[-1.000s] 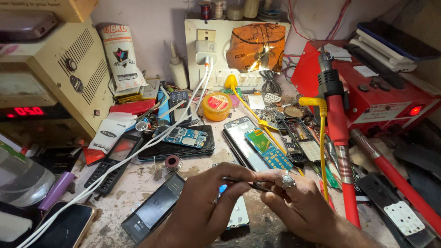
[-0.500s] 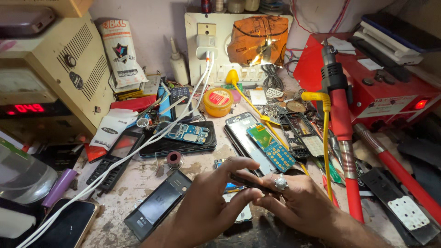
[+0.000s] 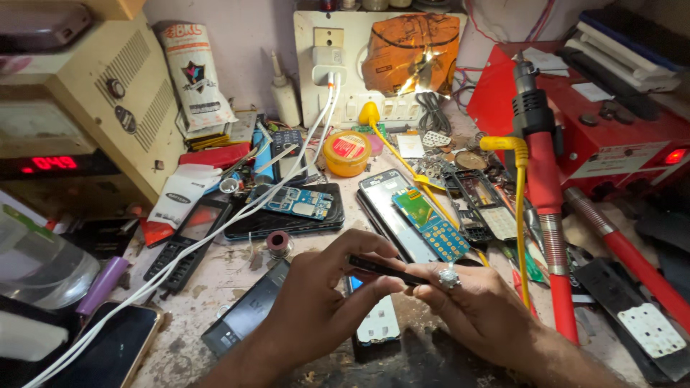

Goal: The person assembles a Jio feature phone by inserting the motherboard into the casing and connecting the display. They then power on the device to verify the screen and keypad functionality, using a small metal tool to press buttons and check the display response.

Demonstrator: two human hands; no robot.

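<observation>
Both of my hands meet over the front of a cluttered repair bench. My left hand pinches one end of a thin dark tool, maybe tweezers, and my right hand, with a ring on one finger, holds its other end. Under them lies a small phone with a pale back, partly hidden by my fingers. A green-and-blue circuit board rests on a dismantled phone just beyond my right hand.
A red hot-air handle with a yellow cable stands at right, before a red station. A beige power supply sits at left. White charger cables cross the bench. Phones, a blue circuit board, a solder spool and a yellow tin lie around.
My hands have stayed together on the thin tool, shifting only slightly. The view has dipped and moved a little closer to the bench.
</observation>
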